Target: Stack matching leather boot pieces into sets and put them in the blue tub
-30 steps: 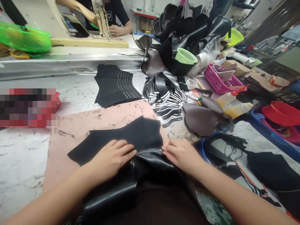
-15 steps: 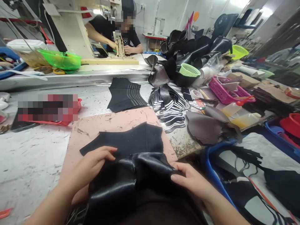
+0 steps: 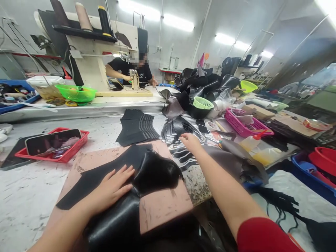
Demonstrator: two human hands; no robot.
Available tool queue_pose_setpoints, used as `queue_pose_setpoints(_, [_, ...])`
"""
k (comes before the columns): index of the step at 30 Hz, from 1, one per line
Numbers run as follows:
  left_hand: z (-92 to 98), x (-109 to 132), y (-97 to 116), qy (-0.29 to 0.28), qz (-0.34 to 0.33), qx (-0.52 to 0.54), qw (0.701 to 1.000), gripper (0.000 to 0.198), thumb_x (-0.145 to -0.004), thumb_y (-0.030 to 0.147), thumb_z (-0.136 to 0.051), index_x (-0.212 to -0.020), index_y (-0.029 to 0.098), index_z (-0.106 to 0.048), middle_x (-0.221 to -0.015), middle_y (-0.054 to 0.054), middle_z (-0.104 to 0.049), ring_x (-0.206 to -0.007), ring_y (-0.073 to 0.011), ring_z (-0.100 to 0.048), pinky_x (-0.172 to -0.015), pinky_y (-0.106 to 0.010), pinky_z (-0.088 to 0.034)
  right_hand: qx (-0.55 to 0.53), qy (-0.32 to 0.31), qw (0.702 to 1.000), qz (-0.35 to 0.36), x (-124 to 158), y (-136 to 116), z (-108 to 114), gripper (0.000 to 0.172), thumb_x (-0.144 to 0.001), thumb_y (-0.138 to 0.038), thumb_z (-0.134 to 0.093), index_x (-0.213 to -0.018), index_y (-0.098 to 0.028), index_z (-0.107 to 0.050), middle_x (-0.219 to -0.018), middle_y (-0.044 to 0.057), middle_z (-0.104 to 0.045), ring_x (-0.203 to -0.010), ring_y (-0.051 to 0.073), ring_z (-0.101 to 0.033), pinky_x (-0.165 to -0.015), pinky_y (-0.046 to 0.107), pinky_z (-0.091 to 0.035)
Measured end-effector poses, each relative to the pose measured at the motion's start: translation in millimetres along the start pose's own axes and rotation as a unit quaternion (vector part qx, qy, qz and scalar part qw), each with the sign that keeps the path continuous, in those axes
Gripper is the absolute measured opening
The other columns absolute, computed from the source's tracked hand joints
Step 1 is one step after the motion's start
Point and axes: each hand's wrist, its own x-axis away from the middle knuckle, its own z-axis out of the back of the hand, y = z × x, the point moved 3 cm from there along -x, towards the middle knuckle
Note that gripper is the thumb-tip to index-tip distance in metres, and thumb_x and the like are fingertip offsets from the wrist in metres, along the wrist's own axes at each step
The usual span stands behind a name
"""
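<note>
My left hand (image 3: 115, 185) lies flat with fingers spread on a black leather piece (image 3: 112, 217), whose glossy side shows in part and whose matte side stretches out to the left. A shiny folded-over part (image 3: 157, 171) of the leather rests just right of my fingertips, on a pink board (image 3: 162, 210). My right hand (image 3: 191, 142) is over a fanned pile of black strips with white edges (image 3: 172, 127). Its fingers are a little bent and apart, and nothing shows between them. Whether they touch the strips I cannot tell.
Stacked black pieces (image 3: 136, 127) lie beyond the board. A red basket (image 3: 63, 157) with a phone stands at left, a pink basket (image 3: 245, 122) at right. Behind are a sewing machine (image 3: 89, 63) and a co-worker (image 3: 131, 70). Glue bottles (image 3: 262, 150) stand at right.
My right hand has let go of the leather's right edge and reached forward to the strips. The leather's right part is now folded over on the board. My left hand has flattened out. The view has tilted up.
</note>
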Motion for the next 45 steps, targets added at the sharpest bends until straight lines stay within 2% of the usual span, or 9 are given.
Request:
queue_pose_setpoints(7, [-5.3,8.4,-63.4,0.113,0.069,-0.050,0.990,0.047,-0.093,0.044,-0.027,-0.138,0.029,-0.029,-0.144,-0.003,-0.028,-0.134,-0.0262,-0.023,-0.106,-0.053,-0.022,0.065,0.082,0.989,-0.102,-49.5,24.1,-6.9,0.030,-0.086,-0.033,-0.055,-0.110,-0.015,-0.055,-0.117,0.009,-0.054,-0.104,0.022,-0.053,-0.088,0.045,-0.044])
queue_pose_setpoints(13, [29.8,13.3,-93.0,0.194,0.209,-0.013,0.958,0.050,-0.094,0.041,-0.017,-0.125,0.021,-0.050,-0.136,-0.003,-0.043,-0.132,-0.0260,-0.029,-0.105,-0.051,-0.021,-0.045,0.132,0.990,-0.029,-46.5,20.9,6.1,0.020,-0.087,-0.026,-0.051,-0.101,-0.013,-0.056,-0.097,0.007,-0.062,-0.089,0.019,-0.059,-0.081,0.039,-0.046])
queue_pose_setpoints(16, [63.8,10.7,-57.1,0.211,0.217,0.045,0.952,0.054,-0.091,0.045,-0.025,-0.112,0.008,-0.058,-0.122,-0.009,-0.057,-0.123,-0.0276,-0.043,-0.104,-0.043,-0.028,-0.124,0.152,0.978,0.076,-14.9,-0.5,27.7,0.021,-0.088,-0.024,-0.040,-0.099,-0.015,-0.056,-0.094,0.007,-0.063,-0.086,0.019,-0.059,-0.079,0.034,-0.046])
queue_pose_setpoints(19, [88.0,6.3,16.0,0.263,0.126,0.104,0.951,0.049,-0.084,0.047,-0.041,-0.117,0.013,-0.054,-0.128,-0.008,-0.052,-0.119,-0.0264,-0.046,-0.102,-0.040,-0.033,-0.170,0.123,0.959,0.190,44.6,-28.2,47.5,0.018,-0.086,-0.027,-0.045,-0.087,-0.019,-0.061,-0.086,0.004,-0.063,-0.082,0.017,-0.059,-0.076,0.030,-0.047])
queue_pose_setpoints(22, [84.7,-0.1,99.6,0.270,-0.021,0.181,0.946,0.042,-0.078,0.043,-0.050,-0.113,0.021,-0.057,-0.123,-0.006,-0.057,-0.113,-0.0239,-0.051,-0.098,-0.035,-0.038,-0.218,0.038,0.914,0.341,111.6,-51.5,58.0,0.016,-0.085,-0.019,-0.048,-0.090,-0.021,-0.063,-0.079,0.003,-0.063,-0.074,0.014,-0.059,-0.066,0.025,-0.048])
queue_pose_setpoints(26, [54.1,-6.9,165.4,0.164,-0.094,0.332,0.924,0.016,-0.081,0.030,-0.049,-0.085,0.020,-0.062,-0.080,0.000,-0.065,-0.073,-0.0138,-0.058,-0.068,-0.022,-0.045,-0.267,0.024,0.900,0.343,163.6,-57.2,63.0,0.016,-0.080,-0.010,-0.054,-0.092,-0.021,-0.059,-0.078,0.001,-0.065,-0.069,0.011,-0.061,-0.061,0.020,-0.048])
queue_pose_setpoints(31, [32.7,-2.7,179.7,0.157,-0.063,0.416,0.894,0.017,-0.078,0.030,-0.051,-0.077,0.017,-0.061,-0.074,-0.001,-0.061,-0.069,-0.0141,-0.053,-0.064,-0.023,-0.042,-0.223,0.103,0.910,0.335,183.4,-52.6,64.0,0.011,-0.076,-0.008,-0.057,-0.076,-0.019,-0.059,-0.067,-0.001,-0.062,-0.063,0.011,-0.058,-0.059,0.022,-0.047])
queue_pose_setpoints(40, [17.8,2.5,206.0,0.183,-0.029,0.311,0.932,0.017,-0.074,0.013,-0.044,-0.072,0.018,-0.060,-0.075,-0.001,-0.063,-0.071,-0.0152,-0.056,-0.067,-0.025,-0.040,0.053,0.208,0.920,0.328,219.8,-50.1,63.8,0.022,-0.084,-0.012,-0.046,-0.070,-0.015,-0.063,-0.063,0.004,-0.059,-0.060,0.017,-0.052,-0.058,0.030,-0.041])
queue_pose_setpoints(45, [18.6,0.7,216.7,0.160,-0.050,0.367,0.915,0.016,-0.075,0.017,-0.045,-0.070,0.017,-0.060,-0.072,-0.001,-0.063,-0.069,-0.0148,-0.056,-0.066,-0.024,-0.041,-0.032,0.266,0.903,0.337,228.9,-38.8,62.1,0.016,-0.080,-0.007,-0.050,-0.076,-0.015,-0.063,-0.066,0.004,-0.062,-0.061,0.014,-0.057,-0.058,0.026,-0.044])
